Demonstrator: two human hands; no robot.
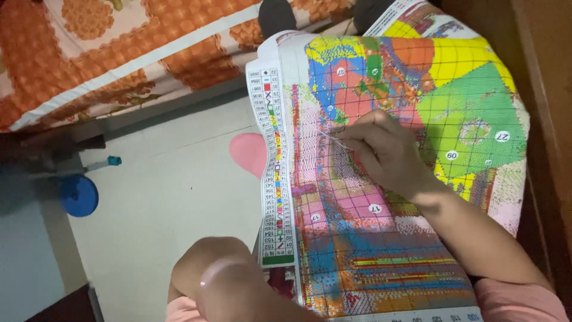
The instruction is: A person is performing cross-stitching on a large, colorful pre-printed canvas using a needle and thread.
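Multicoloured cross-stitch canvas (417, 89) under right hand (381, 149), fingers pinched on needle (338, 141)

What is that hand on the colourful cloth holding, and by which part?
The right hand pinches a thin needle near its rear end, over the cross-stitch cloth.

Multicoloured cross-stitch canvas (381, 238), draped lengthwise

Dim indoor light, murky left edge, soft focus throughout, no glare
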